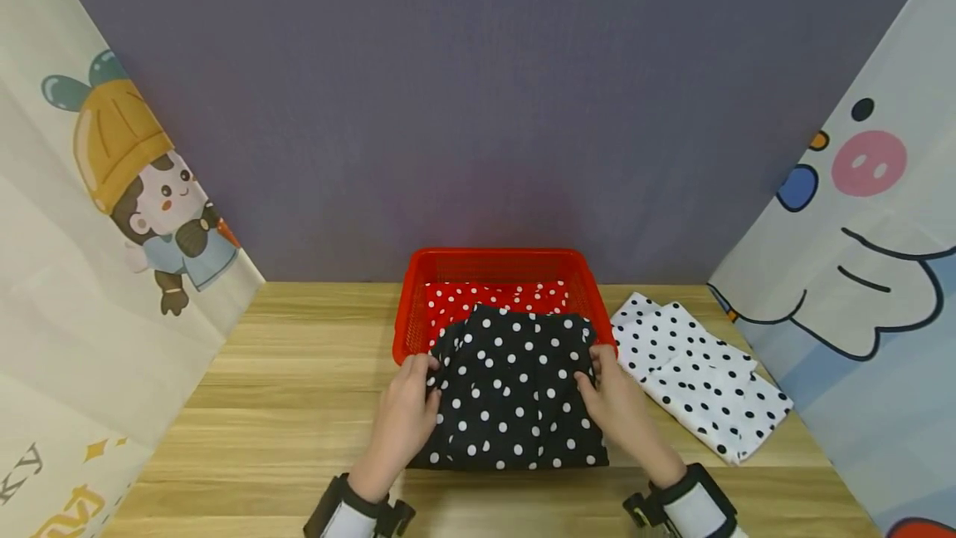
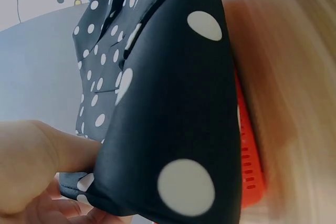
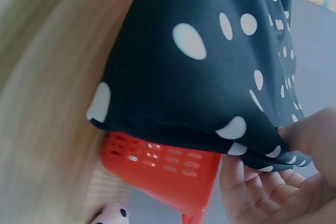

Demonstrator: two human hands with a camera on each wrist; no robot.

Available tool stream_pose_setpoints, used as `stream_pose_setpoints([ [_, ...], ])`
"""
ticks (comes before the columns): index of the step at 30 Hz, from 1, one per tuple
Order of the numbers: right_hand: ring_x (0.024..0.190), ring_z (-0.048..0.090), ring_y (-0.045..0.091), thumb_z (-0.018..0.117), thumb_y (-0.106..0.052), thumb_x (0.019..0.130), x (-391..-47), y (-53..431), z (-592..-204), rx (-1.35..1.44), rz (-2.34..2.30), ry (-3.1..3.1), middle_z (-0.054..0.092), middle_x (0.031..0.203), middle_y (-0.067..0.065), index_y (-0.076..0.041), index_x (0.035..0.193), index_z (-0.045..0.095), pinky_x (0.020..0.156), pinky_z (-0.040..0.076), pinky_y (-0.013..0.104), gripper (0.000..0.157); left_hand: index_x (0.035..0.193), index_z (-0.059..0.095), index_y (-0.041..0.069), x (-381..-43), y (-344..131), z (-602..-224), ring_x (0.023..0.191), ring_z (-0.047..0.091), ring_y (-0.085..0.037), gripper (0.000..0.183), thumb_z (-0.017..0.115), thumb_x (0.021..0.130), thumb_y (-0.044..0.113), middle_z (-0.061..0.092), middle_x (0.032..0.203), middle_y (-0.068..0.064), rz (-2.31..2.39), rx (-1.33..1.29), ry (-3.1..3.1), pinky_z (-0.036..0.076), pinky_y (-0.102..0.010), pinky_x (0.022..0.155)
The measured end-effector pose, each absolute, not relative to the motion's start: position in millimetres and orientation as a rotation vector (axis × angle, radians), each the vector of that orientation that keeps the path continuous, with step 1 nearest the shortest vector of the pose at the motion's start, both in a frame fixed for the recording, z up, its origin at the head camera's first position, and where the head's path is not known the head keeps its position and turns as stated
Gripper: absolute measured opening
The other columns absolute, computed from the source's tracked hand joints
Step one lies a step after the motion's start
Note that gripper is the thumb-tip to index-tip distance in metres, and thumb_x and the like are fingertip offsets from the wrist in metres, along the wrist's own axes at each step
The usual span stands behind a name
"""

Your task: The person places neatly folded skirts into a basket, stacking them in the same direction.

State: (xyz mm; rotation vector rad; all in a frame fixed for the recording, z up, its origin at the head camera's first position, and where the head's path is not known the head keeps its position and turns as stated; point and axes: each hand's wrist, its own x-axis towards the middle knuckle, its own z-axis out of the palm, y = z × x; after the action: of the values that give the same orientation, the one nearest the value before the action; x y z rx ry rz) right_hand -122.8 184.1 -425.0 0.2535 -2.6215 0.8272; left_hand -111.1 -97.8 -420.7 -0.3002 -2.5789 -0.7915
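Black white-dotted cloth (image 1: 515, 393) spans the gap between two hands, each clamped on one side edge, thumb over the near face and fingers behind: left hand (image 1: 403, 407), right hand (image 1: 618, 405). It hides the near rim of a red basket (image 1: 407, 318) holding red dotted cloth (image 1: 500, 295). White black-dotted cloth (image 1: 705, 380) lies just beside, rightward.
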Motion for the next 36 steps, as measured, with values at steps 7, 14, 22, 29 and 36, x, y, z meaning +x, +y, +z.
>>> stream_pose_setpoints([
  [7, 0.054, 0.046, 0.011, 0.065, -0.005, 0.081, -143, 187, -410, 0.295, 0.779, -2.617, 0.056, 0.074, 0.007, 0.001, 0.105, 0.046, 0.048, 0.038, 0.024, 0.031, 0.1, 0.056, 0.003, -132, -96, -407, 0.08, 0.059, -0.024, 0.034, 0.072, 0.071, -0.003, 0.06, 0.095, -0.012, -0.861, -0.304, -2.615, 0.053, -0.039, 0.072],
  [14, 0.054, 0.048, 0.014, 0.064, -0.006, 0.082, -164, 188, -397, 0.322, 0.764, -2.617, 0.058, 0.074, 0.01, 0.003, 0.107, 0.047, 0.047, 0.039, 0.027, 0.031, 0.099, 0.057, 0.002, -157, -97, -397, 0.08, 0.057, -0.024, 0.031, 0.071, 0.072, -0.002, 0.06, 0.092, -0.012, -0.871, -0.334, -2.605, 0.051, -0.038, 0.072],
  [22, 0.055, 0.052, 0.019, 0.063, -0.007, 0.083, -187, 187, -387, 0.32, 0.733, -2.613, 0.061, 0.077, 0.014, 0.005, 0.108, 0.047, 0.049, 0.042, 0.031, 0.032, 0.099, 0.057, 0.003, -182, -97, -385, 0.082, 0.059, -0.028, 0.029, 0.069, 0.073, 0.0, 0.061, 0.093, -0.013, -0.819, -0.323, -2.641, 0.05, -0.042, 0.071],
  [29, 0.05, 0.05, 0.018, 0.061, -0.01, 0.084, -202, 189, -381, 0.316, 0.752, -2.622, 0.061, 0.078, 0.015, 0.005, 0.109, 0.046, 0.045, 0.04, 0.03, 0.032, 0.097, 0.058, 0.002, -201, -97, -374, 0.083, 0.059, -0.031, 0.025, 0.068, 0.074, 0.002, 0.063, 0.093, -0.016, -0.823, -0.323, -2.689, 0.049, -0.045, 0.074],
  [36, 0.057, 0.057, 0.025, 0.058, -0.013, 0.086, -220, 187, -378, 0.277, 0.748, -2.657, 0.064, 0.085, 0.019, 0.004, 0.111, 0.045, 0.049, 0.043, 0.035, 0.032, 0.097, 0.058, 0.001, -217, -97, -368, 0.083, 0.059, -0.033, 0.025, 0.066, 0.073, 0.002, 0.063, 0.093, -0.018, -0.797, -0.318, -2.698, 0.048, -0.046, 0.074],
])
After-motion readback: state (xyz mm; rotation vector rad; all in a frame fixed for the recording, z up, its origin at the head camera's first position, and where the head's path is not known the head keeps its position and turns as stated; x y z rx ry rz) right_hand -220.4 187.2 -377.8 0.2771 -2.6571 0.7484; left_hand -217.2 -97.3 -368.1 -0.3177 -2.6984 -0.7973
